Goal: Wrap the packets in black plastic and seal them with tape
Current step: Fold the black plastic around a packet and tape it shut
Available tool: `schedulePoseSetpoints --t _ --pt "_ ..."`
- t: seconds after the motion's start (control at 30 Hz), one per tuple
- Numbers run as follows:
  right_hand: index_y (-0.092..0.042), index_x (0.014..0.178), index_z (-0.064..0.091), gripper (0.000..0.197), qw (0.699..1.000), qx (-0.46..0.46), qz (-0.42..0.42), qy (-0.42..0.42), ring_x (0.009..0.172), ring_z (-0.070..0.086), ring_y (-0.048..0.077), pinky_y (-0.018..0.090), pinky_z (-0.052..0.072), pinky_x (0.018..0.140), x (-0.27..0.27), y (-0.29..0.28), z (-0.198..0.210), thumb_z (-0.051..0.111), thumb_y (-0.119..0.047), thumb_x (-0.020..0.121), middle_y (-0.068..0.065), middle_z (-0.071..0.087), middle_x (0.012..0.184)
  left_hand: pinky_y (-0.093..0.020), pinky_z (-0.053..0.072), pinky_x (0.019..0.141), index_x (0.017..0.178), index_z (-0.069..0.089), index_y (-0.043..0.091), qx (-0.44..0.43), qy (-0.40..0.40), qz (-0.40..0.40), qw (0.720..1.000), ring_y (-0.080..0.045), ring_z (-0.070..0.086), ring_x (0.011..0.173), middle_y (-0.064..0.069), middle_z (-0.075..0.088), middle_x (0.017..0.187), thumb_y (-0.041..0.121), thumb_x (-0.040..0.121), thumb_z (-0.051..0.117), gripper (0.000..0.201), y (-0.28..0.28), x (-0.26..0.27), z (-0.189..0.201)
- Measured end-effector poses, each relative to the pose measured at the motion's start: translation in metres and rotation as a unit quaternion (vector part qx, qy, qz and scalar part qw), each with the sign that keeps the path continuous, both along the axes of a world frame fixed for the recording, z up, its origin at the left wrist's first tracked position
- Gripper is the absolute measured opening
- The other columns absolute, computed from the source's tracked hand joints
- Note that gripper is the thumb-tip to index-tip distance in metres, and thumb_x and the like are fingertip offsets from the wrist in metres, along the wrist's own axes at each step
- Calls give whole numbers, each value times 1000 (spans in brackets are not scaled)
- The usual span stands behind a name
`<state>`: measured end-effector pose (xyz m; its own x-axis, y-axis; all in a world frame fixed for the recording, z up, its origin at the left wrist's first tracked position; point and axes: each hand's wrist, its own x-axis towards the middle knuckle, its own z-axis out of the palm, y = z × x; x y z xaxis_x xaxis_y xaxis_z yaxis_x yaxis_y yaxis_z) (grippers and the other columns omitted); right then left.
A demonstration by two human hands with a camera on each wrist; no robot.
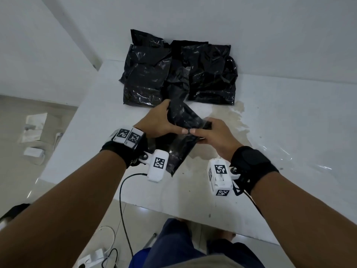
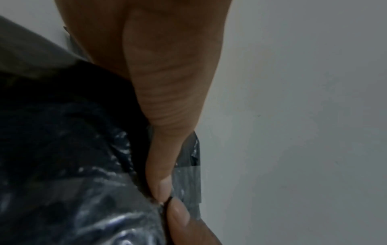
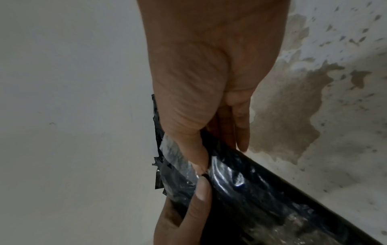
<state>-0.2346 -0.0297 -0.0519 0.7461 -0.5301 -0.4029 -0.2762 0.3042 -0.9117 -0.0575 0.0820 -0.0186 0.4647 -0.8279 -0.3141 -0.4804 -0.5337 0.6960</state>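
Note:
Both hands hold one black-plastic-wrapped packet (image 1: 183,130) just above the white table (image 1: 289,105). My left hand (image 1: 160,122) grips its left side, fingers curled over the far edge and thumb pressed on top. My right hand (image 1: 210,132) holds the right side, thumb on top and fingers underneath. The two thumb tips meet on a strip of clear tape (image 3: 178,159) that crosses the packet (image 3: 261,190). The left wrist view shows the same tape (image 2: 188,182) beside my left thumb, over the crinkled black plastic (image 2: 73,165).
A pile of wrapped black packets (image 1: 177,72) lies against the wall at the table's back. A brownish stain (image 1: 228,117) marks the tabletop under my hands. A clear plastic sheet (image 1: 301,157) lies to the right. Papers (image 1: 35,128) and cables (image 1: 123,209) lie on the floor.

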Motion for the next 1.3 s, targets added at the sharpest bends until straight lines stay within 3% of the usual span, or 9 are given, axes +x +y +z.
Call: schedulePoseSetpoints --t 0.13,0.37,0.57,0.67,0.77,0.87,0.93,1.07,1.3 --pt "0 104 60 29 1000 3 -5 -9 84 74 24 36 61 73 -5 1 1 77 -13 84 9 74 90 -32 50 98 135 42 17 -5 48 7 999 -9 60 111 6 61 121 35 60 94 92 3 -3 -9" --pt "-6 107 60 31 998 28 -59 0 82 74 24 36 61 73 -8 -2 0 75 -24 87 10 74 92 -8 46 80 131 38 14 -29 72 8 997 10 56 101 10 57 115 20 69 90 81 0 -11 -21" --pt "-11 109 59 25 994 65 -86 16 84 73 21 32 58 68 -5 -5 2 70 -24 90 12 71 105 -14 43 89 138 35 16 -34 60 4 998 0 56 112 8 57 122 29 66 92 92 0 -10 -25" --pt "-20 116 55 43 975 -173 -133 31 100 64 13 28 55 79 -8 -4 -6 77 -35 83 -2 61 115 -14 42 89 139 35 15 -33 44 9 998 -4 55 112 11 54 121 31 67 91 93 2 -5 -26" --pt "-20 113 64 39 901 -425 -86 -22 117 51 18 35 49 95 -7 1 -11 76 -36 80 -2 50 127 -15 42 88 138 39 16 -39 30 20 999 -4 55 111 13 53 118 34 65 92 92 5 0 -30" --pt "-20 124 66 46 864 -503 8 -5 132 38 27 42 37 108 -4 8 -13 65 -46 85 9 40 147 -24 47 92 133 44 17 -55 40 27 997 -2 57 111 9 56 120 38 63 92 87 5 -2 -32" --pt "-24 131 63 54 847 -530 29 25 137 33 29 41 28 110 -4 10 -16 57 -56 87 12 32 154 -16 47 87 126 49 16 -67 46 21 996 5 59 104 10 58 114 29 67 91 74 2 -5 -28" --pt "-27 137 58 61 861 -504 32 55 140 29 28 38 21 110 -4 10 -18 54 -61 86 10 28 156 -7 45 80 119 49 14 -79 49 11 996 14 58 94 11 58 106 20 71 89 63 2 -4 -27" --pt "-24 128 64 47 924 -382 17 26 133 40 21 43 37 111 2 2 -18 58 -48 88 4 43 143 -6 45 82 124 44 16 -82 54 20 995 14 57 96 7 58 113 18 69 90 72 2 -3 -27"
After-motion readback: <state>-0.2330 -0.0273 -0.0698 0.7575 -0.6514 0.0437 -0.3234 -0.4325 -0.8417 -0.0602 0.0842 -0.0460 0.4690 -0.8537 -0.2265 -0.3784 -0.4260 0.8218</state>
